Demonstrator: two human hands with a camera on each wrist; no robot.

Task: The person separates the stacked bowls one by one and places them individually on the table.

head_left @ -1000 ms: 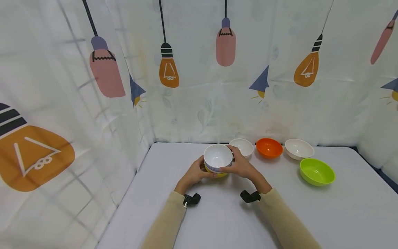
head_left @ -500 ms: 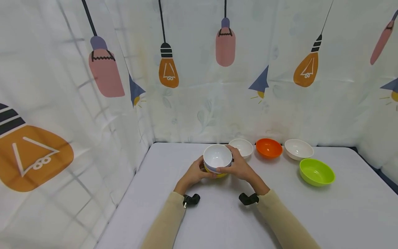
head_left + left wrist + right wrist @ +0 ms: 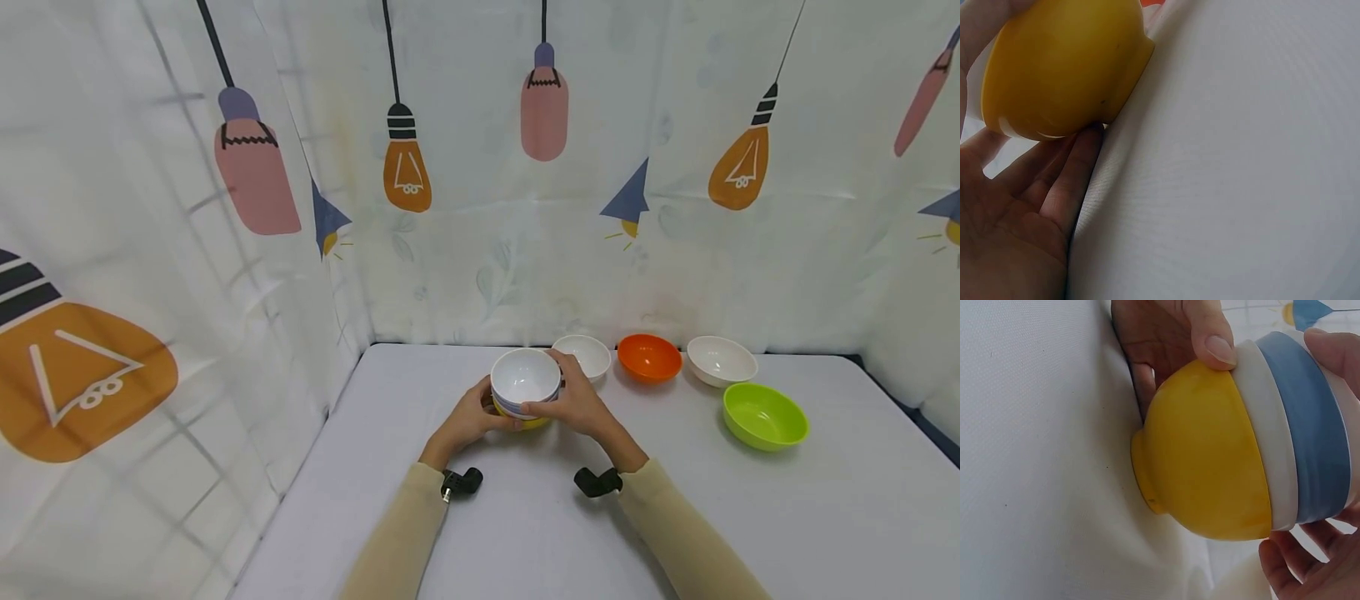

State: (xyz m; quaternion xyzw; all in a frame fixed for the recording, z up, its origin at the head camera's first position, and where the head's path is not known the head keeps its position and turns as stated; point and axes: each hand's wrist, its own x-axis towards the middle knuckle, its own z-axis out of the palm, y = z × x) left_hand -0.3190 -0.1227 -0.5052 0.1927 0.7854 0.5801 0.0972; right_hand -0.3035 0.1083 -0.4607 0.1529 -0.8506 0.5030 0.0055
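Note:
A nested stack of bowls stands on the table in front of me. Its lowest is a yellow bowl (image 3: 1210, 462), its foot on the cloth. Above it the right wrist view shows a white band (image 3: 1269, 437) and a blue band (image 3: 1310, 431); how many bowls these make I cannot tell. A white bowl (image 3: 525, 375) with a pale inside tops the stack. My left hand (image 3: 467, 415) grips the yellow bowl, thumb on its near side and fingers round the left. With thumb and fingers apart, my right hand (image 3: 583, 403) holds the upper bowls from the right.
Behind the stack stands a small white bowl (image 3: 588, 357), partly covered by my right hand. Further right are an orange bowl (image 3: 649, 358), another white bowl (image 3: 722, 361) and a lime-green bowl (image 3: 765, 415). A printed curtain (image 3: 465, 250) hangs behind the white table (image 3: 525, 533).
The right wrist has shifted slightly left and down. Both hands keep their hold on the stack, and the bowls stay where they were.

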